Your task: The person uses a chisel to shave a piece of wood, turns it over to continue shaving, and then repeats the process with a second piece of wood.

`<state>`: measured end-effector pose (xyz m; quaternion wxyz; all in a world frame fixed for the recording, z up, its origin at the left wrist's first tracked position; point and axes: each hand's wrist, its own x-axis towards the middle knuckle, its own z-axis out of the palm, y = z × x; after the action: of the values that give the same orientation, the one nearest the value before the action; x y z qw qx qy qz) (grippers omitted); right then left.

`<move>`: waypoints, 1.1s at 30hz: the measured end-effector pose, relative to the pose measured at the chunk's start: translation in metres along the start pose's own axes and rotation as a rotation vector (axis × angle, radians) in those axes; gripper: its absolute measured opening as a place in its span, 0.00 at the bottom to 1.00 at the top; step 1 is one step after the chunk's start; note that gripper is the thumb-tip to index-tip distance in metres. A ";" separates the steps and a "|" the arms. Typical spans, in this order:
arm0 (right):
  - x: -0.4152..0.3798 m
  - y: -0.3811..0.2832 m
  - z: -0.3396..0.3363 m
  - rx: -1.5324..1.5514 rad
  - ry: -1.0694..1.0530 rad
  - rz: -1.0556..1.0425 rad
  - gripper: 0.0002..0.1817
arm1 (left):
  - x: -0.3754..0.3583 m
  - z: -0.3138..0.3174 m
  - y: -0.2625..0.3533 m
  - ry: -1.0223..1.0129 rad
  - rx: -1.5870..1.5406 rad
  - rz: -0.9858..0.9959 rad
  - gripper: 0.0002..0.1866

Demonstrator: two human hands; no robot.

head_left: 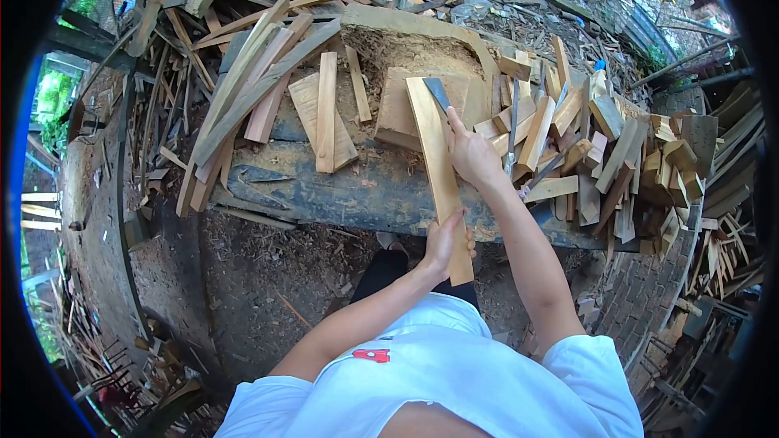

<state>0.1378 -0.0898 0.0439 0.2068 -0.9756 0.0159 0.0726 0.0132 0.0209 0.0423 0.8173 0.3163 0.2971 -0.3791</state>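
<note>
A long, pale wooden board [436, 150] slants from the chopping block down toward my body. My left hand [445, 242] is wrapped round its lower part, the thumb lying across the top face. Over the board's upper right edge, my right hand [476, 154] is closed, with the index finger stretched forward along a dark, flat blade [438, 92]. The blade lies against the board's upper end; its handle is hidden by my fingers. Behind the board's upper half sits the wooden block [398, 109], resting on the worn workbench [341, 195].
Loose planks [251, 97] lean in a stack at the left. Shorter pieces [326, 113] lie left of the block. A heap of cut wood pieces [600, 138] covers the bench's right side. Wood chips litter the ground [251, 268].
</note>
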 end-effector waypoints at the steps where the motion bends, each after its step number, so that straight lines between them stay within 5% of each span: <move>1: -0.001 0.002 0.003 0.015 0.020 -0.015 0.28 | 0.000 0.000 0.000 -0.002 -0.009 -0.006 0.13; 5: -0.042 -0.014 -0.024 -0.033 -0.096 0.070 0.27 | -0.001 -0.001 0.002 -0.031 -0.007 -0.016 0.13; 12: 0.015 -0.008 -0.005 0.015 -0.053 0.054 0.27 | -0.002 -0.007 0.000 -0.012 -0.014 -0.019 0.13; 20: -0.039 -0.019 -0.023 -0.045 -0.074 0.041 0.28 | 0.001 -0.016 -0.001 -0.057 -0.024 -0.034 0.14; 24: 0.005 -0.008 -0.002 0.002 0.027 -0.039 0.27 | 0.001 -0.019 -0.002 -0.035 -0.055 -0.035 0.15; 33: 0.000 -0.013 -0.020 -0.004 -0.091 0.029 0.25 | 0.001 -0.024 0.000 -0.023 0.018 -0.052 0.15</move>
<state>0.1417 -0.0858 0.0671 0.2045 -0.9712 0.0204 0.1202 0.0076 0.0380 0.0262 0.8077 0.3115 0.2924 -0.4064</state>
